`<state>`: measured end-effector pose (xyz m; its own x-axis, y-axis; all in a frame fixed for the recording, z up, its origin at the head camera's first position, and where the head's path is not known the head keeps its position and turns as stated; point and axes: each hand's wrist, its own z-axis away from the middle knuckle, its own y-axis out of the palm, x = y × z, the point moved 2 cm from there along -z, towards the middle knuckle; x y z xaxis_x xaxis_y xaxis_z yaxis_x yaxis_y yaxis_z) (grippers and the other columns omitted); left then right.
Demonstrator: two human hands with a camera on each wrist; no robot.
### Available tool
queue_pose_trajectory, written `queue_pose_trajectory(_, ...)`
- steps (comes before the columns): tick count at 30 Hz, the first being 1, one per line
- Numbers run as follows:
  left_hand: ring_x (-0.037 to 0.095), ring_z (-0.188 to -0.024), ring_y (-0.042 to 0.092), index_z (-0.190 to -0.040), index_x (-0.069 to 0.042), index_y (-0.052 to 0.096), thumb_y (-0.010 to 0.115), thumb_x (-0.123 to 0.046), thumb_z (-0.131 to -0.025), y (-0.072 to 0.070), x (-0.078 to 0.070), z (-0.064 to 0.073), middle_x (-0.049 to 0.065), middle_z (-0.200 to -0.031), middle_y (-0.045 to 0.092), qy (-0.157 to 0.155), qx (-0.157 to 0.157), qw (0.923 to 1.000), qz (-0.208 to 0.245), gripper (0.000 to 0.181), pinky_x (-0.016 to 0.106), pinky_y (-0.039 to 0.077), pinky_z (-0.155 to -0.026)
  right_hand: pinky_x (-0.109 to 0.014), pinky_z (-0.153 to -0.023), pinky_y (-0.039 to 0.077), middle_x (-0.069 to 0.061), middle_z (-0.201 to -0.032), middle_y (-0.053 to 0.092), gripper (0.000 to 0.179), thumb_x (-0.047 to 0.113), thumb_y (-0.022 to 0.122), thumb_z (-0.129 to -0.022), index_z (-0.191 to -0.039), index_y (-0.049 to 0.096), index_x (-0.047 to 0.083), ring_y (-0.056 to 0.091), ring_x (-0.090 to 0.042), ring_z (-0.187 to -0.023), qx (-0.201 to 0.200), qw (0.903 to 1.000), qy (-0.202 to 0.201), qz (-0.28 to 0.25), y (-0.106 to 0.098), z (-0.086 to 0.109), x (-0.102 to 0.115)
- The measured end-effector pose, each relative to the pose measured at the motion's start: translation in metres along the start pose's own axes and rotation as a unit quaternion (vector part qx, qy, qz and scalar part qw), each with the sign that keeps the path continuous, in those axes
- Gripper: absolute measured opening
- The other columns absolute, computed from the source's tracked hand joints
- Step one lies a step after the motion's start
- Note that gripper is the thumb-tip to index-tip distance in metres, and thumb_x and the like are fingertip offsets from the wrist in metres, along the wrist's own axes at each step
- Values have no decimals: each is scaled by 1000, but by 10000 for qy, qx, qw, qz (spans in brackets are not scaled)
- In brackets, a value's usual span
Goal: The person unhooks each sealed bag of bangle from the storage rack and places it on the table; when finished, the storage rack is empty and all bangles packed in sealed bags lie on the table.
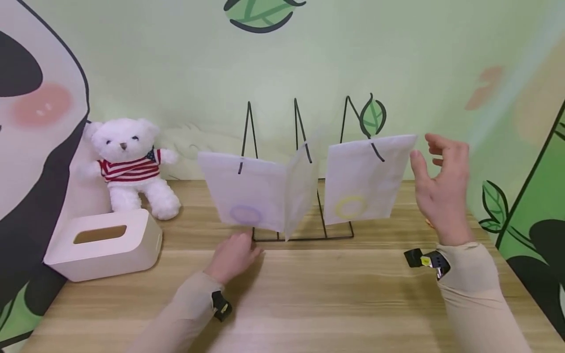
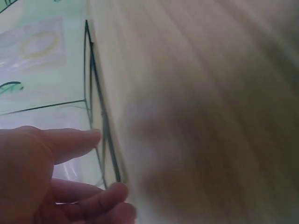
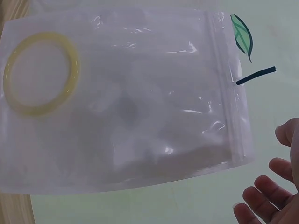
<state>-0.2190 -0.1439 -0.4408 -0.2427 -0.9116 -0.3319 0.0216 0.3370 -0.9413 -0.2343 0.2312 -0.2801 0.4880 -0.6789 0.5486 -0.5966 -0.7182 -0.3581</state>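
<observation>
**Your left hand (image 1: 234,257) and right hand (image 1: 446,189): thumbs apart from fingers**

Your right fingers are spread and hold nothing, just beside the right bag (image 1: 368,171). Your left hand is at the front left corner of the wire rack (image 1: 318,239), below the left bag (image 1: 247,186); you cannot tell whether its fingertips press the wire. Count one rack, three bags, including the angled middle bag (image 1: 302,189), and two visible rings: one yellow ring (image 3: 74,70), one purple ring (image 1: 245,222).

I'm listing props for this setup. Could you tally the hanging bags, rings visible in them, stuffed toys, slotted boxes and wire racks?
Hanging bags: 3
Purple ring: 1
Yellow ring: 1
Stuffed bear: 1
Slotted box: 1
Wire rack: 1
Total: 8
</observation>
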Motion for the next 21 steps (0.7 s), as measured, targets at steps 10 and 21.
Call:
queue_pose_trajectory(10, 21, -59, 55, -76, -10, 59, 71, -40, -86, 6, -3, -17, 6, -72, 61, -318, -98, 9994, 41, 33, 41, 44, -50, -38, -88, 32, -25, -118, 42, 38, 17, 59, -96, -129, 55, -1, 42, -29, -106, 319, 9993, -173, 123, 2, -1, -1)
queue_pose_trajectory(21, 19, -57, 52, -71, -14, 62, 71, -31, -86, 12, -4, -24, 3, -69, 61, -331, -159, 9993, -30, 25, 39, 40, -47, -47, -87, 30, -28, -117, 43, 43, 16, 66, -93, -133, 57, 2, 39, -37, -108, 231, 9976, -447, 479, 5, -7, -3)
